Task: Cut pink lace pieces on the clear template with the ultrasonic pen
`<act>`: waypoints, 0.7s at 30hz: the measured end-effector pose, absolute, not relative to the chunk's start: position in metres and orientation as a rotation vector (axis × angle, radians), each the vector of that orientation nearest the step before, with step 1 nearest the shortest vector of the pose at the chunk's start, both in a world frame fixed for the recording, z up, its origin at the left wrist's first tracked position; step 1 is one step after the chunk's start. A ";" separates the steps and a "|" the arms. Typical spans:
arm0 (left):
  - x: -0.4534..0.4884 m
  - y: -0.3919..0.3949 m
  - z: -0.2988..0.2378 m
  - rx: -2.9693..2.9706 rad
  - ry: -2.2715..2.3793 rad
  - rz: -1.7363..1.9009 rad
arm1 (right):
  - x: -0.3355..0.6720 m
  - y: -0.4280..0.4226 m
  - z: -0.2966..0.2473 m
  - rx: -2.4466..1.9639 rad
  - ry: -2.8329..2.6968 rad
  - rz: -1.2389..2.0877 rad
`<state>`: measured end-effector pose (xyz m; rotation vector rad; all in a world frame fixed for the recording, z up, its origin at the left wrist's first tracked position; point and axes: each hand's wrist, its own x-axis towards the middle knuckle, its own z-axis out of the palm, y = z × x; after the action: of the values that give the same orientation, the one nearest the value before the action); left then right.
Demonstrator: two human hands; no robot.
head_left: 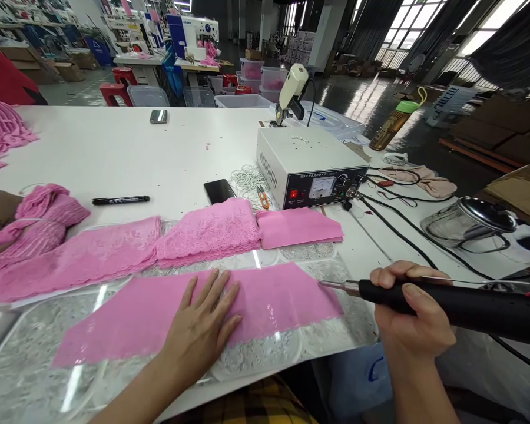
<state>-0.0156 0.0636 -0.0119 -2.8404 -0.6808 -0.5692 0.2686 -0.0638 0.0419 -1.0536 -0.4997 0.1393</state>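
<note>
My left hand (207,321) lies flat, fingers spread, on a pink fabric panel (271,300). The panel is stretched out on a clear, shiny mat (291,353) with a stone-like pattern. In my right hand (413,312) is a black handheld ultrasonic cutter (463,309), fingers wrapped round its body. Its metal tip (338,285) points left, at the panel's right slanted edge; whether it touches the cloth I cannot tell. Behind the panel lie a stack of pink lace pieces (209,232), a smooth pink piece (298,228) and a longer lace strip (97,247).
A grey-white control box (311,159) with a dial stands behind, its cables (393,235) running right towards the cutter. Nearby are a phone (219,191), orange snips (262,197), a black marker (121,200), a glass mug (468,224) and bundled pink fabric (48,218).
</note>
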 end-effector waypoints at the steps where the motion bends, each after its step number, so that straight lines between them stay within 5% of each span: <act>1: -0.016 0.063 -0.012 -2.846 -0.691 -0.572 | 0.268 -0.063 0.042 -1.054 -0.509 0.139; 21: -0.015 0.061 -0.013 -2.877 -0.719 -0.594 | 0.268 -0.057 0.043 -1.078 -0.537 0.161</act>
<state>-0.0153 0.0614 -0.0127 -2.8774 -0.7186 -0.5941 0.2680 -0.0570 0.0426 -1.0776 -0.5370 0.1608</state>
